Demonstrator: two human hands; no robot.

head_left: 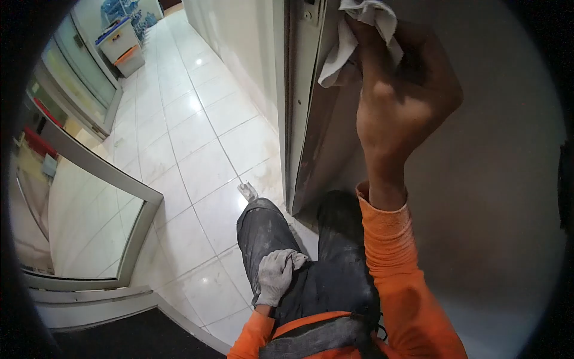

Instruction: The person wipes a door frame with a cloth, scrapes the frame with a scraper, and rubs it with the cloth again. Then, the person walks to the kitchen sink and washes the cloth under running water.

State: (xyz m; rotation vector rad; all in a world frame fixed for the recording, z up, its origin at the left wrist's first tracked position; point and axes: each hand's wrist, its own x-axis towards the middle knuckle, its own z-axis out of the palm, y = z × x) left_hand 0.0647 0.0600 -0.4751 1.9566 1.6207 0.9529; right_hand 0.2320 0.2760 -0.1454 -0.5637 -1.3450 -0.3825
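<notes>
My bare right hand [403, 90] is raised at the upper right, its fingers closed on a white cloth [335, 63]. One end of the cloth hangs down beside the metal door frame [293, 107]. The fingertips are partly hidden by the cloth and the hand itself. My left hand [275, 278] wears a grey-white knitted glove and rests on my dark trousers [335, 287]. Its fingers are curled around a bunched greyish piece of fabric at the thigh, whose kind I cannot make out. Both sleeves are orange.
A glass door [101, 209] with a grey frame stands open at the left. White floor tiles [191, 125] run down a corridor to stacked plastic boxes [122, 48] and blue bottles [143, 21]. A small whitish object [247, 191] shows on the floor beyond my knee.
</notes>
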